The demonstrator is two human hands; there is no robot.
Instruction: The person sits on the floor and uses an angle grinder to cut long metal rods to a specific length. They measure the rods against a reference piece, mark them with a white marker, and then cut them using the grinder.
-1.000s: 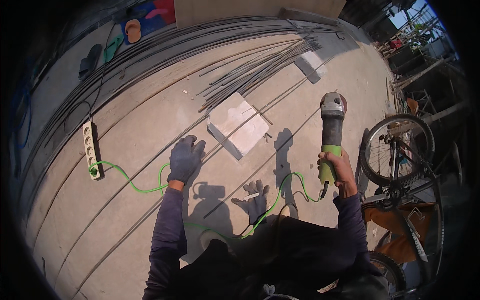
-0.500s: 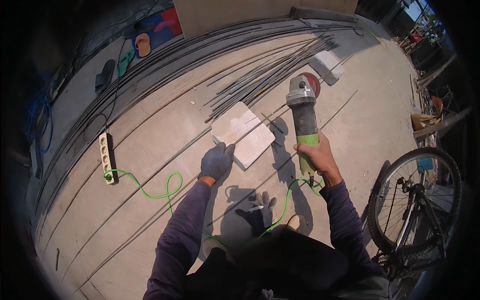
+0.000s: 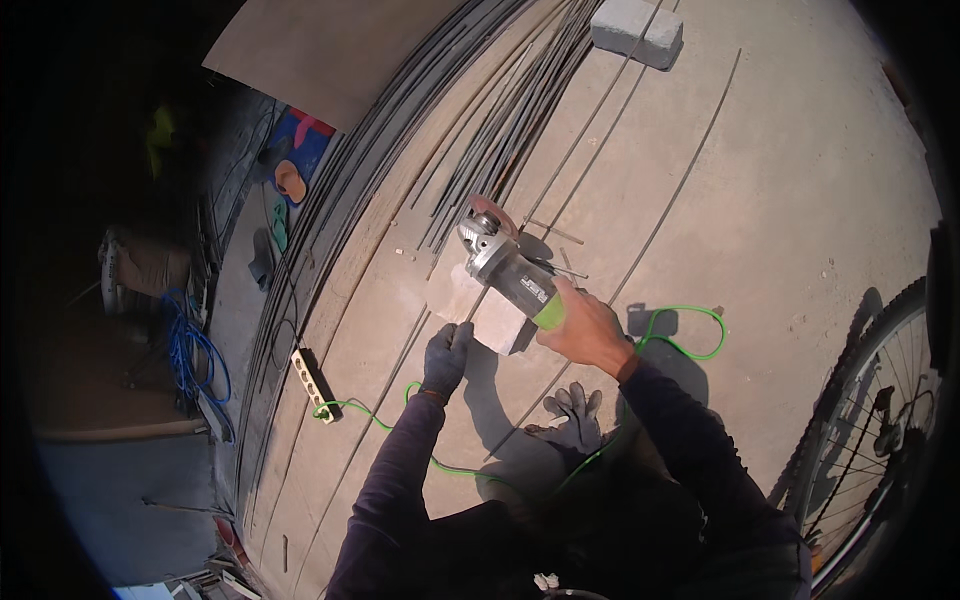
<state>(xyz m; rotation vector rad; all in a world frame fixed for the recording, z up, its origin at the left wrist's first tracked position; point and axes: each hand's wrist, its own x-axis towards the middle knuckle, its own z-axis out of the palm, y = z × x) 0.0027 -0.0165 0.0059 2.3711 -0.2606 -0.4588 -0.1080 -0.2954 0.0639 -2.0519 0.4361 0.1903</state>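
Observation:
My right hand (image 3: 588, 325), bare, is wrapped round the green-and-black angle grinder (image 3: 522, 282). The grinder slants over a pale block (image 3: 498, 328), with its reddish disc (image 3: 494, 213) at the far left end, over the line of a thin metal rod (image 3: 481, 299). The grinder body hides part of the block and rod, so I cannot tell whether the disc touches the metal. In a dark glove, my left hand (image 3: 446, 358) grips the rod at the block's near-left edge. Short rod pieces (image 3: 556, 233) lie just beyond the grinder.
A second block (image 3: 640, 35) supports rods at the far side. Many long rods (image 3: 390, 115) lie to the left. A green cord (image 3: 465, 472) runs from a power strip (image 3: 312, 386) past a loose grey glove (image 3: 573, 425). A bicycle wheel (image 3: 880, 430) stands at right.
The grinder has swung left from beside the rod to over the block, tilting its head to the left. My left hand still holds the rod. The whole view has turned.

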